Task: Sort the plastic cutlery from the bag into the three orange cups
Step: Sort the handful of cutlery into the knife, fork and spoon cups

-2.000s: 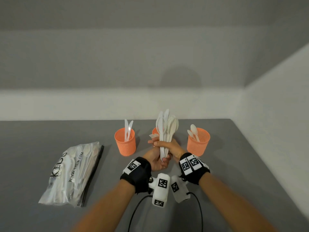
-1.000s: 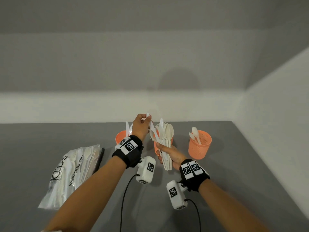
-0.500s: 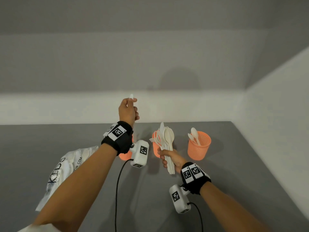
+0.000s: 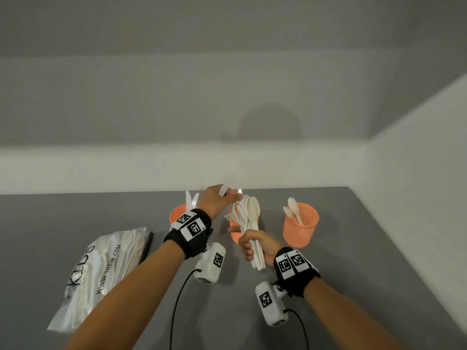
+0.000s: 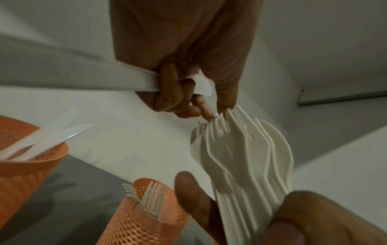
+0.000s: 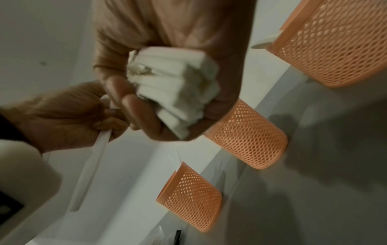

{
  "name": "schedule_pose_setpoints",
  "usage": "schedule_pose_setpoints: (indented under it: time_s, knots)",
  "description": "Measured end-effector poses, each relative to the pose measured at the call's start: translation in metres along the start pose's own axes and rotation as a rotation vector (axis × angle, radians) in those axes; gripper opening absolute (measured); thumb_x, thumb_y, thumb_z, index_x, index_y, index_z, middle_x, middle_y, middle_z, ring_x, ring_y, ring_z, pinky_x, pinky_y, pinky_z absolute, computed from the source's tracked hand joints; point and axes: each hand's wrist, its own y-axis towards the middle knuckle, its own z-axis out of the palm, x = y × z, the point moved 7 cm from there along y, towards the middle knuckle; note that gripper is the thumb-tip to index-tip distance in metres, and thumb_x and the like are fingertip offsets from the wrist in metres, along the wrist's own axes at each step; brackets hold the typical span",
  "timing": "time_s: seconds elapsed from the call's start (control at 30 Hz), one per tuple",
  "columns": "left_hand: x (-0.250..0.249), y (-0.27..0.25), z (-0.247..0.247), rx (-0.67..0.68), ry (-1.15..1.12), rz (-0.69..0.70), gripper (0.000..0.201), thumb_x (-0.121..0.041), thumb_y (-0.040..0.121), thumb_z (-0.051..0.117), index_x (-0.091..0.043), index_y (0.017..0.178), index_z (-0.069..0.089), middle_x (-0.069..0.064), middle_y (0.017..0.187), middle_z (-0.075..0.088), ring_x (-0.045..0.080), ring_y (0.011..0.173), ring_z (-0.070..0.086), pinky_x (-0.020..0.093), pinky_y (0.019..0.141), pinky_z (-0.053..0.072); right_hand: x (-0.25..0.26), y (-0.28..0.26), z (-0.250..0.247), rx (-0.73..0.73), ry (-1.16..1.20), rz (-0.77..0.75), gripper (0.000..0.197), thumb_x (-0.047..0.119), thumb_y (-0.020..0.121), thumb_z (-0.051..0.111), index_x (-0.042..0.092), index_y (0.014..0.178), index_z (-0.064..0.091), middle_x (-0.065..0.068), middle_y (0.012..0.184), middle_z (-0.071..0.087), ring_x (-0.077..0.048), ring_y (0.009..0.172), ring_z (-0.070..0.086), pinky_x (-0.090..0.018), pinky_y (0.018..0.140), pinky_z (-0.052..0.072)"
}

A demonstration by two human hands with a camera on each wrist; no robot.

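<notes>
**Head view: knife in hand beside the held bundle**

The left hand (image 4: 217, 200) grips a white plastic knife (image 5: 134, 81) lying crosswise. Its fingertips touch the upright bundle of white plastic cutlery (image 4: 249, 223) clutched by the right hand (image 4: 255, 245). The orange mesh knife cup (image 4: 177, 214) stands just left, nearest that hand.

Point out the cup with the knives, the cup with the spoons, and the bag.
knife cup (image 4: 177, 215), head view, front wall.
spoon cup (image 4: 299, 229), head view, mesh wall.
bag (image 4: 101, 271), head view, printed face.

Both hands (image 4: 217, 201) (image 4: 255, 245) raised, fingers curled.
</notes>
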Motion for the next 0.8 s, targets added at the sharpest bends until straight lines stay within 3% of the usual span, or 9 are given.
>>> schedule_pose_setpoints:
  time_s: [0.1,0.2,0.3,0.4,0.47,0.53,0.6,0.73,0.8]
  knots:
    - [0.002,0.004,0.001,0.02,0.07,-0.012,0.032,-0.01,0.082,0.067,-0.013,0.059,0.045,-0.001,0.059,0.044,0.002,0.045,0.041,0.005,0.042,0.031,0.0,0.002,-0.001,-0.014,-0.043,-0.008,0.042,0.011,0.066,0.047,0.018,0.105,0.059,0.006,0.042,0.039,-0.006,0.035,0.035,-0.015,0.038,0.032]
    - [-0.002,0.005,0.0,0.034,0.102,-0.01,0.025,-0.013,0.089,0.058,-0.013,0.067,0.047,-0.002,0.062,0.046,0.008,0.053,0.039,0.014,0.047,0.032,0.003,0.003,-0.004,-0.046,-0.074,-0.037,0.044,0.01,0.065,0.048,0.019,0.107,0.06,0.006,0.044,0.041,-0.006,0.036,0.037,-0.016,0.039,0.032]
    - [-0.002,0.008,-0.007,-0.081,0.031,-0.013,0.015,-0.022,0.096,0.046,-0.009,0.089,0.046,0.005,0.081,0.053,0.009,0.057,0.04,0.022,0.052,0.031,0.005,0.004,-0.008,-0.088,-0.086,-0.052,0.043,0.009,0.064,0.049,0.017,0.104,0.061,0.005,0.044,0.04,-0.006,0.035,0.035,-0.015,0.038,0.029]
    - [0.001,0.008,-0.014,-0.189,-0.053,-0.034,0.018,-0.026,0.097,0.042,-0.009,0.096,0.043,0.008,0.089,0.051,0.013,0.061,0.042,0.026,0.055,0.033,0.005,0.004,-0.008,-0.108,-0.124,-0.05,0.04,0.009,0.063,0.048,0.016,0.1,0.061,0.005,0.044,0.041,-0.007,0.034,0.034,-0.014,0.038,0.029]
    - [0.001,0.007,-0.012,-0.165,-0.003,-0.012,0.017,-0.026,0.094,0.048,-0.01,0.09,0.046,0.004,0.079,0.05,0.017,0.063,0.042,0.028,0.061,0.036,0.004,0.004,-0.007,-0.104,-0.122,-0.051,0.037,0.008,0.063,0.048,0.017,0.096,0.06,0.005,0.043,0.04,-0.007,0.034,0.034,-0.014,0.038,0.028]
    - [0.0,0.006,-0.007,-0.11,0.049,0.013,0.023,-0.021,0.091,0.055,-0.011,0.072,0.047,0.001,0.064,0.046,0.015,0.055,0.04,0.024,0.056,0.035,0.004,0.004,-0.006,-0.098,-0.092,-0.043,0.034,0.008,0.063,0.047,0.017,0.094,0.059,0.006,0.042,0.039,-0.006,0.033,0.033,-0.013,0.038,0.028]
    - [-0.002,0.005,-0.004,-0.099,0.074,0.037,0.027,-0.017,0.091,0.056,-0.011,0.065,0.049,0.001,0.059,0.045,0.013,0.052,0.04,0.022,0.052,0.033,0.003,0.005,-0.004,-0.07,-0.066,-0.033,0.033,0.009,0.064,0.047,0.018,0.094,0.058,0.007,0.043,0.038,-0.005,0.033,0.033,-0.014,0.037,0.028]
    - [-0.014,0.009,-0.019,-0.249,0.068,0.112,0.025,-0.016,0.096,0.045,-0.002,0.094,0.066,0.005,0.081,0.056,0.019,0.071,0.048,0.026,0.067,0.037,0.002,0.003,-0.003,-0.001,-0.05,-0.017,0.037,0.013,0.062,0.05,0.019,0.097,0.058,0.008,0.046,0.037,-0.004,0.035,0.034,-0.014,0.038,0.029]
    - [-0.021,0.015,-0.035,-0.358,-0.003,0.135,0.032,-0.018,0.099,0.037,-0.007,0.091,0.066,0.002,0.079,0.054,0.021,0.074,0.047,0.027,0.072,0.036,0.001,0.003,-0.004,0.024,-0.021,-0.012,0.045,0.018,0.053,0.058,0.02,0.098,0.06,0.007,0.046,0.037,-0.004,0.036,0.034,-0.015,0.038,0.03]
